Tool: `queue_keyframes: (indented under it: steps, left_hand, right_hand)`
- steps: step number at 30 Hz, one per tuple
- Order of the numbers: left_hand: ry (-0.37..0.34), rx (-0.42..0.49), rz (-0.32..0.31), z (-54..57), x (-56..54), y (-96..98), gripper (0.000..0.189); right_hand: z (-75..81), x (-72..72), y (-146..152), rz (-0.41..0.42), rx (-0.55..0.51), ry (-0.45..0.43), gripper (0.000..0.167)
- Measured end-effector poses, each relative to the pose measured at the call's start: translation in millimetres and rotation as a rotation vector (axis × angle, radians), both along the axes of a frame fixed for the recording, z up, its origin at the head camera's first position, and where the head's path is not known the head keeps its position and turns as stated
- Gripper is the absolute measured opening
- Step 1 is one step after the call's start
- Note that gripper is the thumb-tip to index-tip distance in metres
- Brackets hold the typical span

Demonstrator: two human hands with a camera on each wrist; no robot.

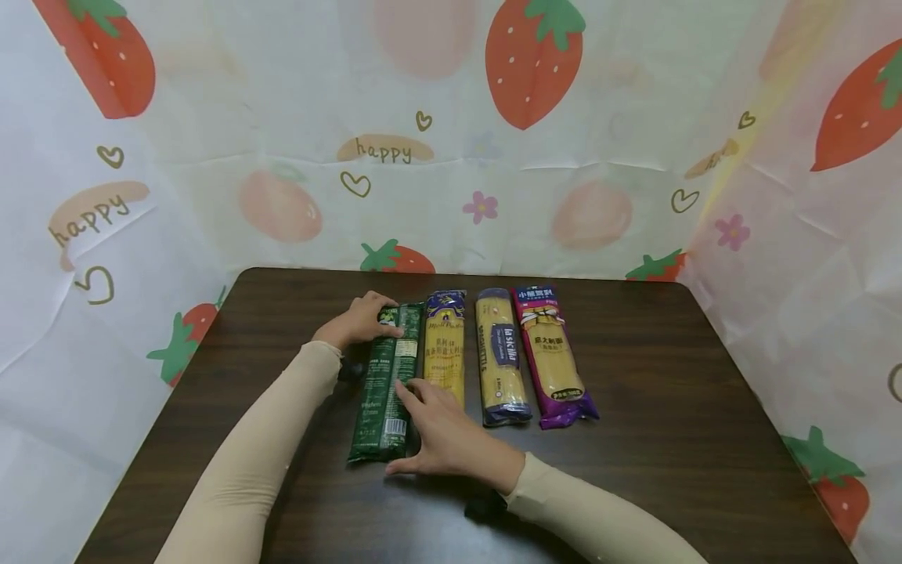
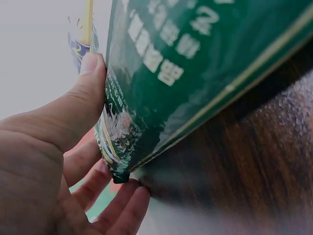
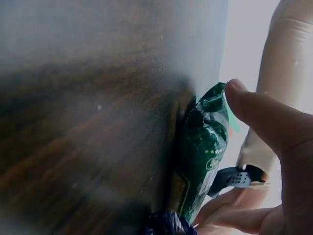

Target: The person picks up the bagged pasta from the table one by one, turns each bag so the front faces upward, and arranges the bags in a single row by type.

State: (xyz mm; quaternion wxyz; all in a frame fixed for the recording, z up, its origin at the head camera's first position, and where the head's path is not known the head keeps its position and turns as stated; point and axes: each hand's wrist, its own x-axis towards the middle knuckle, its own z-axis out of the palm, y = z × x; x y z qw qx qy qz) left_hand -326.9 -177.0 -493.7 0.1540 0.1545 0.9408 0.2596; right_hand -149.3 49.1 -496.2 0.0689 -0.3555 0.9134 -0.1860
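A long green pasta packet (image 1: 380,392) lies on the left of a row on the dark table. My left hand (image 1: 359,319) holds its far end, with the thumb (image 2: 88,78) against the packet and the fingers (image 2: 129,208) around the end. By the near end is my right hand (image 1: 451,435), fingers spread along the packet's right side. In the right wrist view its thumb (image 3: 254,107) reaches the crinkled tip of the green packet (image 3: 203,147). Immediately right of the green packet lies a yellow spaghetti packet (image 1: 444,345), its lower end partly hidden by the right hand.
Further right lie a spaghetti packet with a blue label (image 1: 503,345) and a pink and purple spaghetti packet (image 1: 553,356), slightly slanted. The brown wooden table (image 1: 655,407) stands against a strawberry-print cloth (image 1: 437,211) hung at the back and sides.
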Motion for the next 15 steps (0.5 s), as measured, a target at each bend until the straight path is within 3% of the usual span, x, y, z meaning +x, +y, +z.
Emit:
queue_keyframes:
  steps: [15]
  left_hand:
    - [-0.016, -0.1, -0.005, 0.3, -3.0, 4.6, 0.07]
  right_hand:
    - [-5.4, -0.8, -16.9, 0.0, 0.223, 0.159, 0.13]
